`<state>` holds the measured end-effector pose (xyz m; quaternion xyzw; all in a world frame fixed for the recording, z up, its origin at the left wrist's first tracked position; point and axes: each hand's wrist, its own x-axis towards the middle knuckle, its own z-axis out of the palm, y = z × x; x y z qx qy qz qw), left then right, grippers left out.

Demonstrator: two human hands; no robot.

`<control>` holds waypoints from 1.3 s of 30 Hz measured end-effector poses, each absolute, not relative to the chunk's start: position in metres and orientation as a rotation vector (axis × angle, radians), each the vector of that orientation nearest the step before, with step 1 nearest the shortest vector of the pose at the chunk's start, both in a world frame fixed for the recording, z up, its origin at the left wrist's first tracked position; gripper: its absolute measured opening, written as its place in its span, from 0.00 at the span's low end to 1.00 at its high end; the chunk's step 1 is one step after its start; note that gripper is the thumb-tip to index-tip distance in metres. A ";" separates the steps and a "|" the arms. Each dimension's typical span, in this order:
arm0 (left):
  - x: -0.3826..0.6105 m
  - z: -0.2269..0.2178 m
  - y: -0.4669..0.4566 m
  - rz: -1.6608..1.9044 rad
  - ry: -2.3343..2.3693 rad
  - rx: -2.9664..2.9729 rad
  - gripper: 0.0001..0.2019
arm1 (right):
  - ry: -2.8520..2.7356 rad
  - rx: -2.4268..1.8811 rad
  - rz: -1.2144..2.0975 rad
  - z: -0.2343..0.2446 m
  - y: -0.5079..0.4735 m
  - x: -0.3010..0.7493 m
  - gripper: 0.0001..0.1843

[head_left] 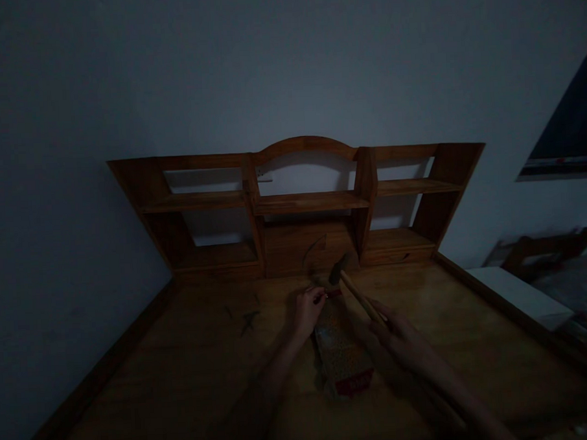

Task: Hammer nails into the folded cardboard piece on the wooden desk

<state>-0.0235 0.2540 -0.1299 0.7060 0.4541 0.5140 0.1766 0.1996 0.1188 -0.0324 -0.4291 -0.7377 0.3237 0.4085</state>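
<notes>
In the dim light, my right hand (395, 329) is closed around the wooden handle of a hammer (360, 298). The hammer's dark head is raised just beyond and above my left hand (308, 311). The fingers of my left hand are pinched together at the far end of a speckled block (340, 347), by a dark red strip (334, 293). A tiny bright spot shows at the fingertips; what they hold is too small and dark to name. The block lies lengthwise on the wooden desk (198, 380), a red printed label on its near end.
Several thin dark pieces (249, 320) lie on the desk left of my hands. A wooden shelf unit (312, 203) stands along the back against the wall. Raised edges border the desk at both sides. Beyond the right edge are a white surface (518, 294) and a wooden chair (542, 248).
</notes>
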 end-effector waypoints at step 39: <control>-0.017 -0.104 0.232 1.439 1.380 2.166 0.08 | -2.197 -1.057 0.784 -0.002 0.131 0.195 0.25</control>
